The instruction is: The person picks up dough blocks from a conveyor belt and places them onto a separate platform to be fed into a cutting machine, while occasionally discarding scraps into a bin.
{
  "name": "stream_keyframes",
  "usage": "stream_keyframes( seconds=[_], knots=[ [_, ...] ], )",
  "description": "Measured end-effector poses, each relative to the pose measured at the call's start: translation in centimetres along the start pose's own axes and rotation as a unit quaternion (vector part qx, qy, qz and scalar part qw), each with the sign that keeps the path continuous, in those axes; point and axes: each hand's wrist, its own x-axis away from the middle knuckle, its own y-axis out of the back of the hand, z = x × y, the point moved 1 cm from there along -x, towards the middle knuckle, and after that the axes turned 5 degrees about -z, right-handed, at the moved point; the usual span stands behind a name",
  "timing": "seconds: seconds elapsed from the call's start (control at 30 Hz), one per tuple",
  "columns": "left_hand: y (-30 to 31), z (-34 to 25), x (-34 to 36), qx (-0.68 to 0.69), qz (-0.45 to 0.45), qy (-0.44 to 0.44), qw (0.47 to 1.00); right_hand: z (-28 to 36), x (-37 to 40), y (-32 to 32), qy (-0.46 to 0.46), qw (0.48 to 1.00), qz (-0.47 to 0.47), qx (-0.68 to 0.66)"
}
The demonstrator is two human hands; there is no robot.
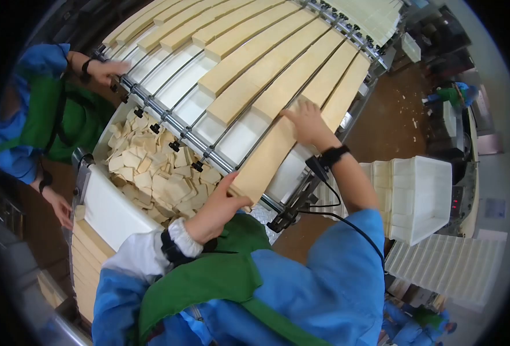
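Long pale yellow blocks lie in rows between thin rods on a white conveyor. My left hand is wrapped round the near end of one block, with the thumb on its top near the steel rail. Farther along the same lane, my right hand lies over the block's far end, its fingers partly spread on the top. The fingertips of my left hand are partly hidden under the block.
A white bin of broken pieces stands below the rail. At the left a co-worker reaches toward the conveyor. More blocks stand at lower left. White crates are stacked at the right; a black cable hangs by my right arm.
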Motion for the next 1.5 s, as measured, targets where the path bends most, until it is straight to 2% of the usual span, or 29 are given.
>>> stream_keyframes(
  seconds=[0.03, 0.1, 0.13, 0.2, 0.23, 0.3, 0.33, 0.37, 0.57, 0.7, 0.77, 0.9, 1.0, 1.13, 1.17, 1.2, 1.27, 1.3, 1.37, 1.5],
  knots=[
    [-0.3, 0.6, -1.8, -0.019, -0.001, -0.024, 1.0, 0.6, 0.5, 0.5, 0.003, 1.0, 0.002, -0.008],
    [-0.7, 1.5, -3.8, -0.037, -0.015, -0.039, 0.998, 2.1, 1.3, 2.1, -0.038, 0.991, -0.112, -0.065],
    [-1.2, 1.5, -4.6, -0.055, -0.031, -0.066, 0.996, 4.0, 2.2, 3.4, -0.051, 0.98, -0.139, -0.135],
    [-2.1, 1.4, -5.4, -0.053, -0.067, -0.097, 0.992, 8.1, 4.6, 4.8, -0.149, 0.961, -0.083, -0.218],
    [-2.2, 1.4, -5.8, -0.051, -0.07, -0.091, 0.992, 9.9, 5.7, 5.5, -0.143, 0.951, -0.107, -0.252],
    [-2.1, 1.8, -6.3, -0.106, -0.131, -0.087, 0.982, 12.7, 7.3, 5.7, -0.168, 0.946, -0.07, -0.268],
    [-2.1, 2.4, -6.9, -0.085, -0.155, -0.119, 0.977, 13.6, 7.9, 5.1, -0.175, 0.944, -0.077, -0.268],
    [-1.8, 3.2, -7.4, -0.086, -0.157, -0.113, 0.977, 14.3, 8.5, 4.4, -0.183, 0.942, -0.083, -0.268],
    [-0.8, 4.2, -6.9, -0.024, -0.138, -0.105, 0.985, 15.7, 9.1, 3.8, -0.243, 0.907, -0.099, -0.33],
    [-0.1, 4.9, -6.3, 0.039, -0.112, -0.128, 0.985, 16.1, 9.0, 4.0, -0.23, 0.907, -0.101, -0.338],
    [-0.2, 3.9, -5.6, -0.036, -0.09, -0.121, 0.988, 16.0, 8.5, 3.9, -0.224, 0.914, -0.09, -0.326],
    [-1.0, 3.3, -6.3, -0.086, -0.109, -0.135, 0.981, 15.5, 6.9, 2.5, -0.209, 0.908, -0.111, -0.347],
    [0.1, 2.8, -6.1, -0.079, -0.097, -0.09, 0.988, 15.3, 7.0, 1.6, -0.19, 0.917, -0.079, -0.34],
    [5.1, 0.5, -2.8, -0.002, -0.019, -0.037, 0.999, 15.3, 7.3, 1.1, -0.182, 0.914, -0.076, -0.354],
    [6.4, 0.0, -1.9, 0.0, -0.061, -0.049, 0.997, 15.3, 7.4, 1.0, -0.175, 0.915, -0.088, -0.353],
    [9.3, -0.1, -1.3, -0.083, -0.077, -0.052, 0.992, 15.4, 7.3, 1.0, -0.175, 0.915, -0.089, -0.354],
    [14.5, 1.8, -1.1, -0.072, -0.201, -0.113, 0.97, 15.7, 7.2, 1.0, -0.196, 0.916, -0.071, -0.343],
    [16.3, 2.6, -0.8, -0.071, -0.201, -0.113, 0.97, 15.9, 7.1, 1.1, -0.196, 0.916, -0.071, -0.343],
    [19.2, 4.0, 0.1, -0.09, -0.347, -0.151, 0.921, 16.0, 6.7, 1.1, -0.192, 0.922, -0.081, -0.326],
    [20.7, 7.1, 1.5, -0.068, -0.342, -0.137, 0.927, 15.5, 6.5, 1.3, -0.178, 0.931, -0.065, -0.313]
  ],
)
